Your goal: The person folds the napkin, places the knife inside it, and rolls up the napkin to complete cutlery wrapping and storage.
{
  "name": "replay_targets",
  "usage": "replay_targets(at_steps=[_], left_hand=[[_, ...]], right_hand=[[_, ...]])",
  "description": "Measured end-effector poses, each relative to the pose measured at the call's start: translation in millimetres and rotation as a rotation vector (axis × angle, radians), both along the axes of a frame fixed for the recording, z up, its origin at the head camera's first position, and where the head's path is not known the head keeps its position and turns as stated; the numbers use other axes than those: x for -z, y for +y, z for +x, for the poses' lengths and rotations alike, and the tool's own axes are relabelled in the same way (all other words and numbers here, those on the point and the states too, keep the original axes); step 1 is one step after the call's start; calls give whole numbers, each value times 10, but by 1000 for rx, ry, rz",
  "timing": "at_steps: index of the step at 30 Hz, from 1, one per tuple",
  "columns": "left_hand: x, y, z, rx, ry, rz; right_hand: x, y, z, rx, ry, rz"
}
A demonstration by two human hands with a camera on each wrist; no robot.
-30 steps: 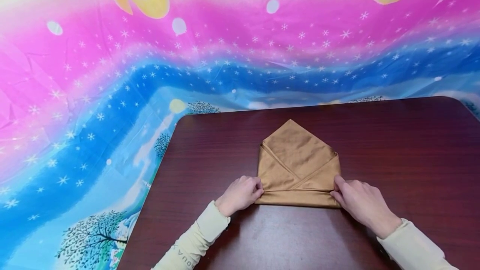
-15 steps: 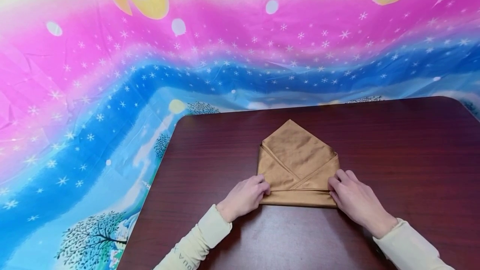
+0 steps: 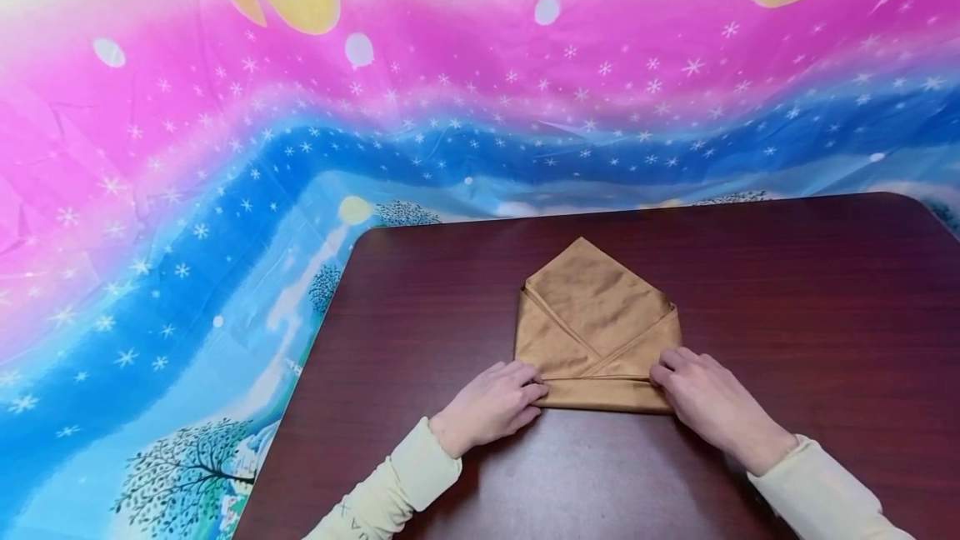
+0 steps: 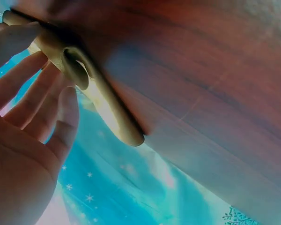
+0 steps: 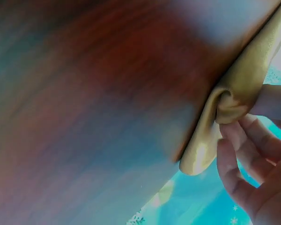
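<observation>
A golden-brown satin cloth napkin (image 3: 600,315) lies folded on the dark wooden table, with its point facing away and a turned-up band along its near edge. My left hand (image 3: 491,407) pinches that band at the left end, fingers over the top and thumb at the near edge. At the right end, my right hand (image 3: 720,398) grips the band between thumb and fingers. From the right wrist, the rolled end of the napkin (image 5: 239,89) shows between them. The left wrist view shows the napkin's open, looped side end (image 4: 103,98) beyond my fingers (image 4: 33,98).
The reddish-brown table (image 3: 810,298) has rounded far corners. Behind it and along its left side hangs a pink and blue backdrop cloth (image 3: 450,90) printed with snowflakes and trees. Pale sleeves (image 3: 817,486) cover both forearms.
Both hands have slid slightly inward along the near band, the left one moving right and the right one left. The napkin keeps its shape and place.
</observation>
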State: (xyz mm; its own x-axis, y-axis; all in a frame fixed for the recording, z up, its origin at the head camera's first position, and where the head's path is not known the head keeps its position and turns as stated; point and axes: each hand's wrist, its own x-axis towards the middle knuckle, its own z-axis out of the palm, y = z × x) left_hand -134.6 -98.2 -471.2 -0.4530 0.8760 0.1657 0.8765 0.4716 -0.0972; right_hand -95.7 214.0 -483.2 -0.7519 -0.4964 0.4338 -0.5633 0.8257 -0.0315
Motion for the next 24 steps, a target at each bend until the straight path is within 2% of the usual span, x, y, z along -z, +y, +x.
replay_targets(at_steps=[5, 13, 18, 24], left_hand=[[1, -33, 1, -29, -34, -28], [-19, -80, -19, -29, -63, -59], [-15, -121, -23, -40, -91, -71], [-7, -138, -22, -23, -86, -35]], right_hand=[[-40, 51, 42, -33, -25, 21], [-40, 142, 137, -110, -2, 25], [-13, 157, 146, -122, 18, 8], [24, 152, 140, -131, 29, -15]])
